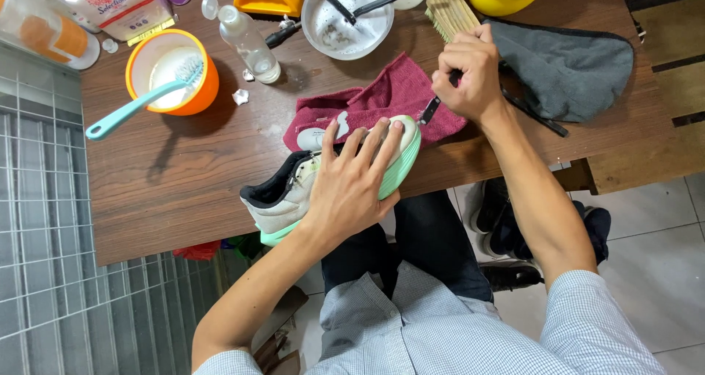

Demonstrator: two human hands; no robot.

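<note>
Lying on its side at the near edge of the wooden table [183, 199], the shoe [294, 195] is pale grey-white with a black lining at the opening and a mint-green sole. Its long axis runs on a slant, heel opening toward the lower left near the table's edge, toe up to the right, where it meets the dark red towel [382, 99]. The left hand [352, 184] lies flat over the shoe's upper, fingers spread wide and pressing it down. The right hand [470, 74] is closed in a fist around the dark handle of a small brush [430, 109], whose tip sits just at the shoe's toe. Beyond lie a grey cloth [573, 66], a wooden brush [449, 11], a white bowl [346, 19], a clear bottle [250, 41], and an orange bowl [172, 70] holding a teal brush [139, 107].
</note>
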